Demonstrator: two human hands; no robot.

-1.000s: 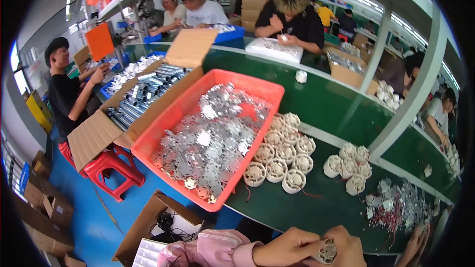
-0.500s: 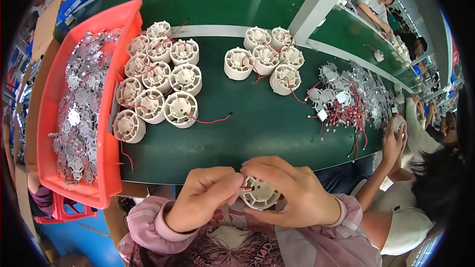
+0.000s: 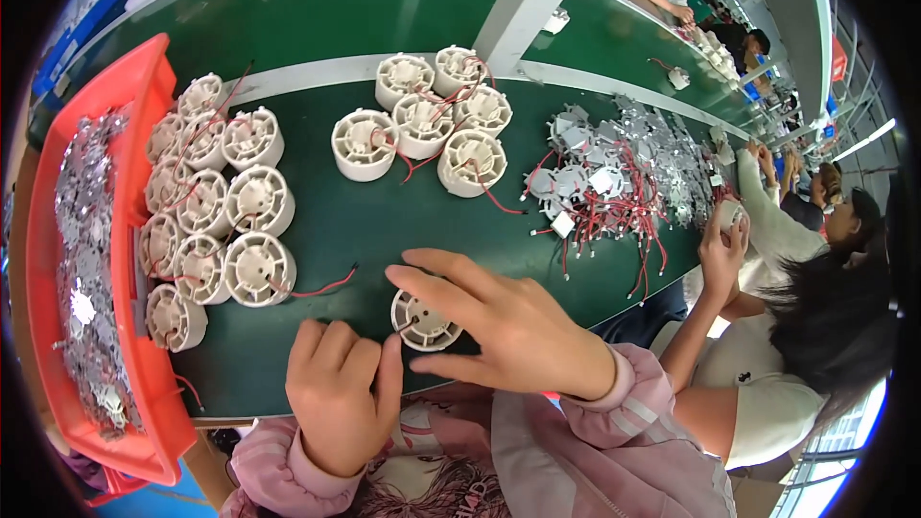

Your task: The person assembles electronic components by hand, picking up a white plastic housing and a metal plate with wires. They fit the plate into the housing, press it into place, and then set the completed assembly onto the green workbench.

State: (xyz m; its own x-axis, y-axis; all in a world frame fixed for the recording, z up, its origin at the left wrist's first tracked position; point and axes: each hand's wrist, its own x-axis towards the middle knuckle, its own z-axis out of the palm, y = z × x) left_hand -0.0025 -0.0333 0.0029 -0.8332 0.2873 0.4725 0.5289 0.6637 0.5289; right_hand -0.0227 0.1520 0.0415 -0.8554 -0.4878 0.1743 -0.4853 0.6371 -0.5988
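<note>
A white round plastic housing with ribbed slots sits near the front edge of the green table. My right hand curves round its right side, fingers over the far rim and thumb along the near one. A short dark wire runs from the housing's middle to the thumb tip of my left hand. That hand's fingers are curled, and the rest of the wire is hidden there. Similar housings with red wires stand in a left group and a farther middle group.
At the left, a red-orange bin holds many silvery metal plates. Plates with red wires lie in a heap at the right. A pale post rises behind the table. Close on my right, a co-worker's hand holds a similar white part.
My view has shifted, so the table items appear farther left. Both hands and the housing have moved forward, over the table's front edge. My right fingers have straightened somewhat.
</note>
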